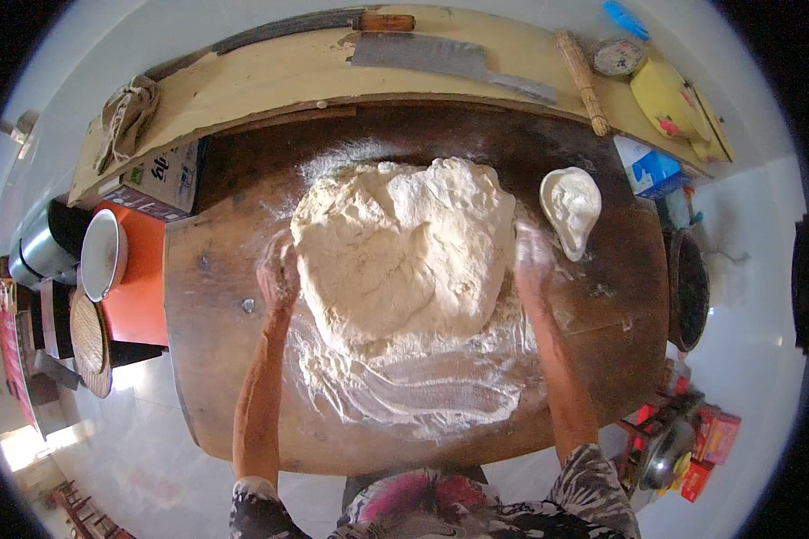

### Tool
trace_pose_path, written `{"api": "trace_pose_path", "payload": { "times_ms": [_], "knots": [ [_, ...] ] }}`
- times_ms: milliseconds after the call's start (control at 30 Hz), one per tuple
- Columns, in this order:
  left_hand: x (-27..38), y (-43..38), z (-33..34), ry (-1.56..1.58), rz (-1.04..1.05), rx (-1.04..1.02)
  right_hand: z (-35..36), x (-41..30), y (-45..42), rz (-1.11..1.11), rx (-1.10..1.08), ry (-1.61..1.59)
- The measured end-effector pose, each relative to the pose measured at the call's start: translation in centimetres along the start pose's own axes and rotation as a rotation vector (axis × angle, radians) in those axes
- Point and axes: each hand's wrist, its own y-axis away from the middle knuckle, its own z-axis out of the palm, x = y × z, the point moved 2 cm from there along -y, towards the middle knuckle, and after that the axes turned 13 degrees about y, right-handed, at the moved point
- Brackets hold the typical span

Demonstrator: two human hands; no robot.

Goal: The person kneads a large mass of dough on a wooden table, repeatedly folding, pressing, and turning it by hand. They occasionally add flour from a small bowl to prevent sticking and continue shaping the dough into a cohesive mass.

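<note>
A large, lumpy mass of pale dough [391, 256] lies on a brown wooden board [222, 377]. My left hand [278, 269] is against the dough's left side, its fingers curled toward the edge. At the right side, my right hand [534, 249] is blurred, close to or touching the dough; its exact contact cannot be made out. White flour [438, 397] is smeared over the wood in front of the dough. To the right of my right hand, a pale scoop [572, 205] holds flour.
Behind the board, a yellowish shelf carries a cleaver [418, 52], a long wooden-handled knife [384, 22], a straw brush [583, 84] and a cloth [127, 111]. A cardboard box [165, 178] sits under its left end. A white basin [104, 256] stands left of the board.
</note>
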Motion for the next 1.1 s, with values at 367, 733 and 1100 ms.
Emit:
{"api": "trace_pose_path", "payload": {
  "times_ms": [367, 733, 1100],
  "knots": [
    [-12.8, -8.7, 2.4, -0.794, 0.258, -0.212, 4.8, 14.1, -8.6, -0.234, -0.374, 0.413],
    [-15.0, -18.7, 9.3, -0.844, 0.472, -0.541, 9.7, 10.8, -12.4, -0.426, -0.408, 0.575],
    [-4.4, -10.2, 8.1, -0.393, 0.43, -0.812, 10.2, 8.7, -13.2, -0.55, -0.471, 0.763]
  ]
}}
